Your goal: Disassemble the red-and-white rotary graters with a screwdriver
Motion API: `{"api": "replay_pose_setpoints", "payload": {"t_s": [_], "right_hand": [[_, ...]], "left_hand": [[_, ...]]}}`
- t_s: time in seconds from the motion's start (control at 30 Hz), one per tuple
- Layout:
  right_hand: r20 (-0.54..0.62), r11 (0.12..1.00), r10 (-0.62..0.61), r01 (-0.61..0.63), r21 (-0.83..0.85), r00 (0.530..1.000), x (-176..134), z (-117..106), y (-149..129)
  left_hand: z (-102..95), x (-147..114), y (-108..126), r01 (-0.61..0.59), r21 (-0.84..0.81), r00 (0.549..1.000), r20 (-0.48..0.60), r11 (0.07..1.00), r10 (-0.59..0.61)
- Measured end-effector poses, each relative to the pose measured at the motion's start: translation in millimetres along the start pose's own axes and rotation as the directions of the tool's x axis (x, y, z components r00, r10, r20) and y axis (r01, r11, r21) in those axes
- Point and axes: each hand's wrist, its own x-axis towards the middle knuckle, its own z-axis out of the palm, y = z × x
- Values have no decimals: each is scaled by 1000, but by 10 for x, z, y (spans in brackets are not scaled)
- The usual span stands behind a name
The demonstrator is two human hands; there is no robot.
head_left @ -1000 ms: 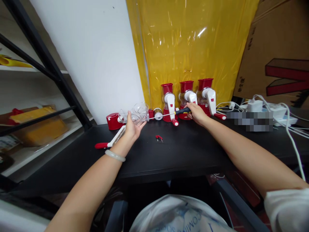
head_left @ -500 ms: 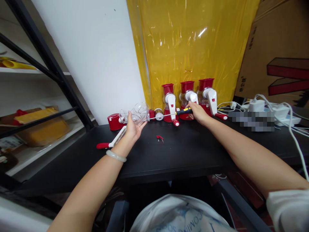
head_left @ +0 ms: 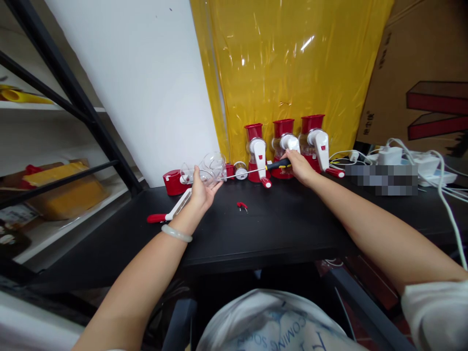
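My left hand (head_left: pixel 204 192) is wrapped round a clear plastic grater body (head_left: pixel 214 165), held tilted above the table. In my right hand (head_left: pixel 300 168) is a screwdriver (head_left: pixel 274 165) with a black and yellow handle. Its long shaft points left, and the tip meets the right end of the clear body; what the tip touches is too small to make out. Below on the table lie small red parts with metal pins (head_left: pixel 242 206). Near my left wrist rests a white crank handle (head_left: pixel 178 204) with a red grip. Behind it stands a red base (head_left: pixel 173 182).
Three red and white rotary graters (head_left: pixel 257 151) stand along the back of the black table (head_left: pixel 234 239). A metal-ended drum (head_left: pixel 240 170) sits left of them. White chargers and cables (head_left: pixel 397 157) crowd the right side. A black-framed shelf (head_left: pixel 78 109) is at the left.
The screwdriver and both hands stay nearly in place, with the tip still at the clear body. The whole view has shifted slightly.
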Motion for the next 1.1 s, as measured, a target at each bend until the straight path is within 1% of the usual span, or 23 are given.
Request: {"api": "replay_pose_setpoints", "payload": {"t_s": [0.1,0.17,0.27,0.33,0.4,0.47,0.53,0.63,0.77,0.83,0.93,1.03,1.1], "right_hand": [[43,993,-10,15,-118,999,-19,-22,-3],[61,991,-12,20,-135,998,-36,-23,-23],[38,999,-3,4,-35,999,-57,2,-73],[14,997,36,-37,72,999,-73,30,-112],[16,984,71,-72,165,997,-89,53,-145],[23,978,67,-70,198,997,-94,62,-158],[16,983,44,-46,175,999,-82,55,-144],[10,995,12,-13,94,1000,-42,22,-84],[72,998,-47,51,-42,996,-9,-24,-14],[91,994,-69,76,-76,993,-14,-30,-10],[80,999,-32,33,-9,996,-40,-7,-45],[38,993,56,-59,107,998,-73,39,-102],[12,983,101,-101,155,995,-86,64,-128]], "left_hand": [[0,3,5,-7,-5,1000,-13,1000,7],[-2,5,6,1,-21,1000,-14,1000,-1],[-2,2,4,20,-43,1000,-15,999,-20],[0,-1,1,20,-45,1000,-17,999,-21],[0,-2,-2,23,-46,1000,-16,999,-24],[-2,2,-5,36,-53,999,-13,998,-36],[-6,7,-7,37,-46,999,-10,998,-37],[-9,12,-8,7,-17,1000,-5,1000,-7],[-4,5,-7,1,-10,1000,-13,1000,-1],[-2,2,-6,9,-20,1000,-17,1000,-9],[-4,-1,-4,19,-28,1000,-11,999,-20],[-7,-3,-1,20,-25,1000,5,999,-20],[-8,-6,-1,18,-28,1000,11,999,-18]]}}
